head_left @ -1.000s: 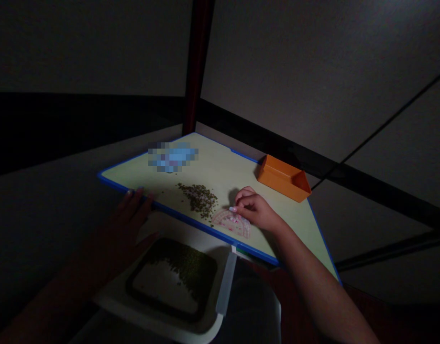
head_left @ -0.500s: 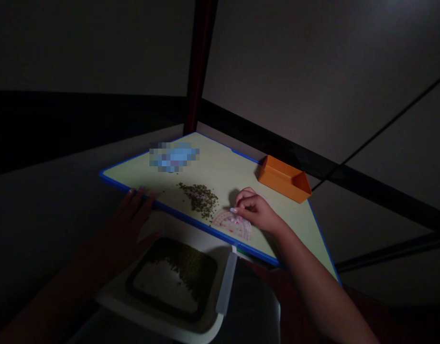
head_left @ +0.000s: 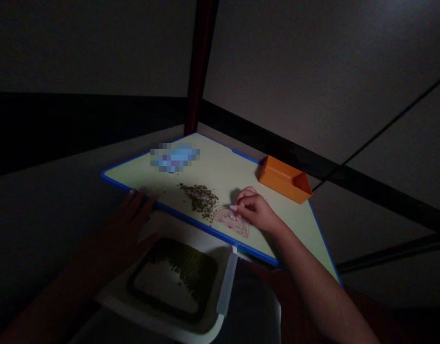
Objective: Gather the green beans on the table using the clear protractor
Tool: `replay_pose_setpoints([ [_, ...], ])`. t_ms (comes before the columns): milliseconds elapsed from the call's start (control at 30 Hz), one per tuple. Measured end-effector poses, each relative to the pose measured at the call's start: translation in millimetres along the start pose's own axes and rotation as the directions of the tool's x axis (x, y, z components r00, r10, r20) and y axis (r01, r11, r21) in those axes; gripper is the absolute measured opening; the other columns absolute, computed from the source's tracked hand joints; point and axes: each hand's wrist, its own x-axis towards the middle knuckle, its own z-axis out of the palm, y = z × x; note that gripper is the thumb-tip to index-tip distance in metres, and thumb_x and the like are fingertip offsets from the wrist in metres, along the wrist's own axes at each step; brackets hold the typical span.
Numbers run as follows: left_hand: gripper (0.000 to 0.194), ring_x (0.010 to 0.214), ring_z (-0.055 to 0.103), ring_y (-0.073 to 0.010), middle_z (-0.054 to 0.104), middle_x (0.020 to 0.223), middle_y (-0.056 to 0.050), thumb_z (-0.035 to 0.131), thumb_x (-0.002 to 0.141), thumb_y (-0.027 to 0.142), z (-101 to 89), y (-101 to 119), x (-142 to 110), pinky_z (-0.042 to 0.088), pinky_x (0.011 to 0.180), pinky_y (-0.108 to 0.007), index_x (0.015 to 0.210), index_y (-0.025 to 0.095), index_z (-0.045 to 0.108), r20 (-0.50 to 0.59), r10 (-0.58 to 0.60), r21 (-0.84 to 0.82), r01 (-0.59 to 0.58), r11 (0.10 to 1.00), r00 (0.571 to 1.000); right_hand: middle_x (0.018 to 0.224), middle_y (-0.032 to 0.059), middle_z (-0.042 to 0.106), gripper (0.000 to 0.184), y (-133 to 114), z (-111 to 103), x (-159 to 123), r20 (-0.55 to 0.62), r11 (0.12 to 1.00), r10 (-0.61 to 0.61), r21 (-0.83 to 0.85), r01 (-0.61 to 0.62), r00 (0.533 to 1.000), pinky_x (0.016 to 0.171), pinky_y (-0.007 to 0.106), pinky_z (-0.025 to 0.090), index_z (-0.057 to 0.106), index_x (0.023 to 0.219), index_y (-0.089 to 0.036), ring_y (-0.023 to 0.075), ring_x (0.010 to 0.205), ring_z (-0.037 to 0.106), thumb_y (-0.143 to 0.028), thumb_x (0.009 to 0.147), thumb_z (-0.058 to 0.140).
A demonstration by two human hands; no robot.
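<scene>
A pale yellow board (head_left: 220, 167) with a blue rim lies in front of me in dim light. A small heap of green-brown beans (head_left: 202, 198) sits near its front edge. My right hand (head_left: 254, 210) is closed on a clear pink protractor (head_left: 231, 220) that rests on the board just right of the heap. My left hand (head_left: 134, 210) lies with fingers stretched over the board's front left edge. Below the board sits a white tray (head_left: 162, 306) with a dark inner rim, holding more beans (head_left: 189, 263).
An orange rectangular box (head_left: 285, 177) stands at the board's far right edge. A blurred blue patch (head_left: 174, 156) lies at the back of the board. A dark red post (head_left: 200, 62) rises behind the board's far corner. The surroundings are dark.
The protractor has tilted and shifted slightly left toward the bean heap under my right hand. My left hand has stayed on the board's edge.
</scene>
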Motion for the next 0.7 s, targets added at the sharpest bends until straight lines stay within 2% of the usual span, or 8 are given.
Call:
replay_pose_setpoints([
  [133, 0.078, 0.143, 0.009, -0.029, 0.021, 0.152, -0.017, 0.034, 0.078, 0.057, 2.4, -1.1, -0.8, 0.033, 0.108, -0.051, 0.141, 0.016, 0.012, -0.019, 0.007, 0.013, -0.007, 1.0, 1.0, 0.075, 0.0032, 0.056, 0.036, -0.8, -2.4, -0.7, 0.034, 0.998, -0.044, 0.044, 0.042, 0.998, 0.081, 0.033, 0.037, 0.061, 0.055, -0.017, 0.0153, 0.081, 0.05, -0.038, 0.085, 0.058],
  [367, 0.079, 0.143, 0.009, -0.0295, 0.02, 0.153, -0.016, 0.036, 0.078, 0.057, 2.6, -1.4, -1.0, 0.035, 0.106, -0.052, 0.141, 0.018, 0.009, -0.028, 0.008, 0.016, -0.008, 1.0, 1.0, 0.075, 0.003, 0.056, 0.037, -3.2, -2.7, -0.2, 0.033, 0.999, -0.021, 0.05, 0.019, 0.999, 0.081, 0.033, 0.037, 0.059, 0.054, -0.017, 0.0152, 0.081, 0.05, -0.039, 0.085, 0.057],
  [533, 0.078, 0.143, 0.007, -0.0286, 0.02, 0.153, -0.016, 0.036, 0.078, 0.056, 4.9, -1.5, -2.2, 0.034, 0.107, -0.051, 0.141, 0.018, 0.01, -0.031, 0.011, 0.019, -0.01, 1.0, 0.999, 0.075, 0.0025, 0.056, 0.037, -3.9, -0.8, 0.0, 0.057, 0.996, -0.046, 0.085, 0.041, 0.997, 0.082, 0.033, 0.036, 0.059, 0.055, -0.017, 0.0144, 0.081, 0.05, -0.039, 0.084, 0.058],
  [700, 0.078, 0.143, 0.009, -0.029, 0.021, 0.152, -0.017, 0.036, 0.078, 0.056, 3.4, -0.8, -1.4, 0.035, 0.107, -0.051, 0.141, 0.017, 0.011, -0.037, 0.018, 0.017, -0.017, 1.0, 0.999, 0.075, 0.0031, 0.056, 0.038, -4.3, -0.9, -0.1, 0.029, 0.997, -0.012, 0.082, 0.01, 1.0, 0.081, 0.034, 0.037, 0.059, 0.054, -0.017, 0.0154, 0.081, 0.049, -0.04, 0.084, 0.057],
])
